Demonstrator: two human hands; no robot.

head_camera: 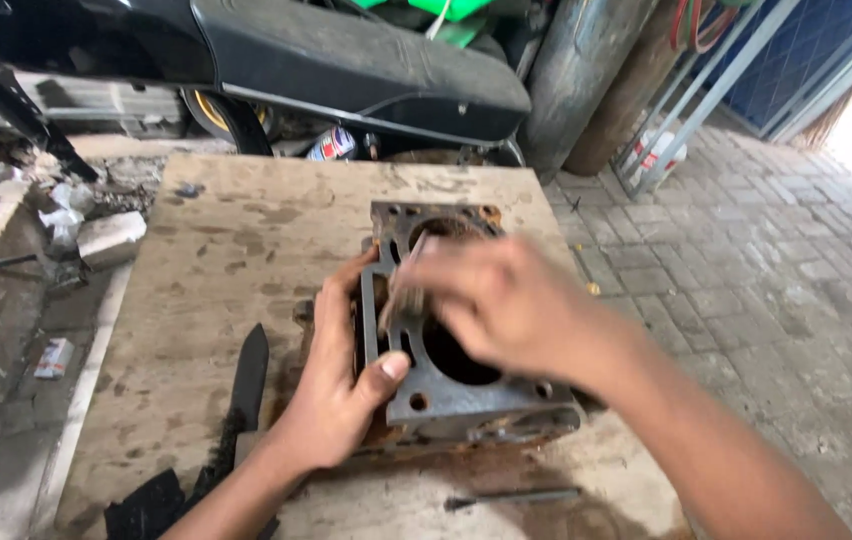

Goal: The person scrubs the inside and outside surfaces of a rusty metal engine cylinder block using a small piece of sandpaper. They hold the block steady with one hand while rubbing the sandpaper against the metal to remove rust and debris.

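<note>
On the stained wooden board (196, 300) sits a rusty metal engine block (446, 390) — heavy, stiff, gritty — your left hand (341, 385) clamped on its left edge, your right hand (506, 300) pinching a small blurred tool (408, 290) over the bore.

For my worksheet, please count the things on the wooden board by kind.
Grey rusty metal engine block, gripped by the left hand, right hand over it: 1
Black flat tools: 1, a long blade-like piece
Thin dark metal rods: 1
Total: 3
</note>
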